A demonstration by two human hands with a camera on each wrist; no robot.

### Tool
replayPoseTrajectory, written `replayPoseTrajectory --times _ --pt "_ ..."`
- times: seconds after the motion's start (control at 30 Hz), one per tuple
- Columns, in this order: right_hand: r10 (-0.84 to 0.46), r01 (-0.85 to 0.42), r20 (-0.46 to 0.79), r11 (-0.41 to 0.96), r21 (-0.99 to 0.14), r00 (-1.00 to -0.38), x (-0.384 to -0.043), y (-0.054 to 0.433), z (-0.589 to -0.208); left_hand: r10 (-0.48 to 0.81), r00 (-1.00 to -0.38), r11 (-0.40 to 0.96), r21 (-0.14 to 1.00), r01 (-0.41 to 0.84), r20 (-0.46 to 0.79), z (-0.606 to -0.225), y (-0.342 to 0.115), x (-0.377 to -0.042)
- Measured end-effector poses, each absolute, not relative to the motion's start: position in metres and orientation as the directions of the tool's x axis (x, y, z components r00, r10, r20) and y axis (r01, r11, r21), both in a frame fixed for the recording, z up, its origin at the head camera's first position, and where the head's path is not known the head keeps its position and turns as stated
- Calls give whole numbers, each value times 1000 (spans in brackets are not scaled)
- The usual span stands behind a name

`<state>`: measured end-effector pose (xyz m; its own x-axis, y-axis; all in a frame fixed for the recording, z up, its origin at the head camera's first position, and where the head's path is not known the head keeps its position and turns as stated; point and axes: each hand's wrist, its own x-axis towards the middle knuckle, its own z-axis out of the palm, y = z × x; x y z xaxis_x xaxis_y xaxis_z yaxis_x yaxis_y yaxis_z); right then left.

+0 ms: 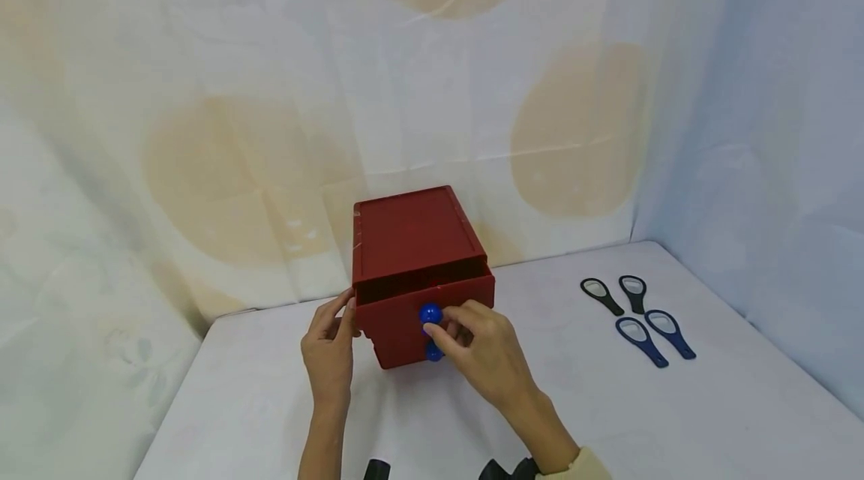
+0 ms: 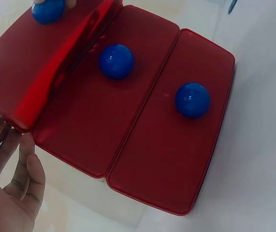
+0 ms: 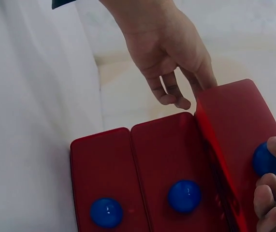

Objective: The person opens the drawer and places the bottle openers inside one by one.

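A red drawer cabinet (image 1: 418, 232) stands on the white table, its top drawer (image 1: 405, 315) partly pulled out. Round blue knobs sit on the drawer fronts. My right hand (image 1: 489, 349) pinches the top drawer's knob (image 3: 267, 159) between thumb and fingers. At the cabinet's left side, my left hand (image 1: 328, 356) touches the edge by the top drawer with lightly bent fingers. In the left wrist view, the middle drawer (image 2: 94, 116) and bottom drawer (image 2: 162, 154) are closed. The inside of the top drawer is mostly hidden.
To the right on the table lie two black magnifying glasses (image 1: 633, 292) and two blue magnifying glasses (image 1: 641, 341). A patterned curtain (image 1: 432, 90) hangs behind the table, and more cloth runs along both sides. Dark objects (image 1: 376, 469) show at the bottom edge.
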<state>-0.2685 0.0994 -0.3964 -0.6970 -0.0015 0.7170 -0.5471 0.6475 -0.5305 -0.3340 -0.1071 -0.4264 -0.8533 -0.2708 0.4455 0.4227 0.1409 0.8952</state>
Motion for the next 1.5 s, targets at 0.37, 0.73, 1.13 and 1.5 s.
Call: replayPoseTrajectory --times 0.37,0.73,1.13,1.5 --pt "-16 -557 716 640 -529 -698 -280 97 -395 -253 -860 123 896 427 444 -398 -103 -312" --pt "-39 -582 733 637 -505 -679 -291 96 -393 -264 -859 112 899 424 438 -401 -106 -313" --pt "-37 -592 752 642 -487 -659 -302 98 -396 -263 -848 125 888 442 460 -402 -103 -313" --pt "-8 -573 723 616 -540 -691 -306 101 -399 -243 -846 119 881 459 474 -402 -101 -312"
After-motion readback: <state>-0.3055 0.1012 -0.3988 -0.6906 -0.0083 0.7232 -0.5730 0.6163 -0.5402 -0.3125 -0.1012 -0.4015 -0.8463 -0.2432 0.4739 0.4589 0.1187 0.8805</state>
